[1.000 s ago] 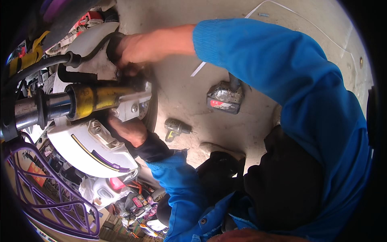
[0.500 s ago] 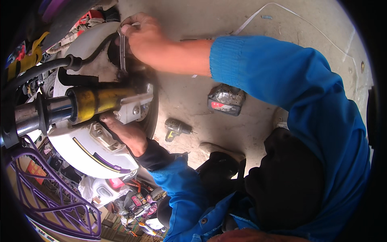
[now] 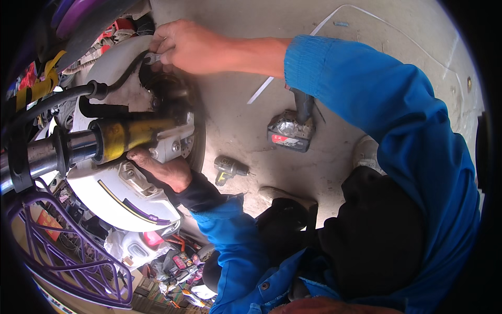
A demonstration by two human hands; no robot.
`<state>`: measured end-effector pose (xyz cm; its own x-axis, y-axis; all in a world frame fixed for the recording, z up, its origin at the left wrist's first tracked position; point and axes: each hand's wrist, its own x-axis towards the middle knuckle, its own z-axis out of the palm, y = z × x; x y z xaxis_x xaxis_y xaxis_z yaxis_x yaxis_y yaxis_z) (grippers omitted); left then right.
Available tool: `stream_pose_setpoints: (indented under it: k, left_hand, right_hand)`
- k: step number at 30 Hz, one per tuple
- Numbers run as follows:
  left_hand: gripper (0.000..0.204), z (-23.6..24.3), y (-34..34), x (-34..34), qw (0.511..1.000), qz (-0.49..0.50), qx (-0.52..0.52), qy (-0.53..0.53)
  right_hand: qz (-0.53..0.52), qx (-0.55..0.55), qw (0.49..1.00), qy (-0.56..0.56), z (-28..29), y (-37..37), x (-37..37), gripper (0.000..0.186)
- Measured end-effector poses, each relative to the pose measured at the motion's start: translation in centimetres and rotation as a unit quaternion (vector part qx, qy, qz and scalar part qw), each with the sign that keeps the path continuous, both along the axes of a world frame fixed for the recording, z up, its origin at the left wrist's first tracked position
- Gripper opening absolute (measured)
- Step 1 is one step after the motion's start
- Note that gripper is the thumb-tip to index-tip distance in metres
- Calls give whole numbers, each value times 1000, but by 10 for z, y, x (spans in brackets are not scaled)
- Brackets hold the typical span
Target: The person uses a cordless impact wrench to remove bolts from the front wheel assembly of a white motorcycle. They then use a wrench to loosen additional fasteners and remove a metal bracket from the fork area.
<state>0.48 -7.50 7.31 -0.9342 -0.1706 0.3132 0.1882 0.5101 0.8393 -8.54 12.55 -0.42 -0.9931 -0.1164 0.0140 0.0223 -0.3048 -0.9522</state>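
Observation:
My right hand [image 3: 183, 47] is closed around a silver wrench [image 3: 152, 58], whose open jaw pokes out beside the fingers. It is above the dark wheel hub area [image 3: 170, 91], next to a black cable [image 3: 121, 78], and the jaw touches no bolt that I can see. My left hand [image 3: 166, 170] lies against the lower side of the yellow-and-chrome fork leg [image 3: 112, 140], over the white front fender [image 3: 91, 191]. Its thumb side shows; the other fingers are hidden, so their grip is unclear.
On the concrete floor lie a small drill [image 3: 227, 170] and a larger cordless tool with a red-labelled battery [image 3: 288, 138], partly under my right sleeve. A purple tubular frame [image 3: 68, 251] stands at lower left. Cluttered parts and tools [image 3: 180, 264] lie beyond the fender. A white strap [image 3: 319, 26] crosses the floor.
The wrench, earlier lying along the hub with its far end at a bolt, has come away and turned in my right hand. My left hand keeps its place by the fork leg.

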Motion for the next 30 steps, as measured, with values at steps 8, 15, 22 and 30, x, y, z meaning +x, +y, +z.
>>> stream_pose_setpoints:
  k: [8, 15, 22, 30]
  left_hand:
    - [72, 6, -1, 2, 997, -23, 27, -67]
    - [71, 1, -17, 4, 996, -9, -76, -55]
    - [67, -1, -13, 4, 998, 1, -11, -58]
    - [70, 5, 7, 5, 997, 22, 46, -59]
  right_hand:
    - [46, 37, 997, 54, 11, -23, 13, 24]
    - [62, 47, 995, 56, 18, -22, -2, 30]
    - [7, 98, 993, 59, 12, -22, -3, 27]
    - [52, 74, 994, 53, 16, -25, 5, 25]
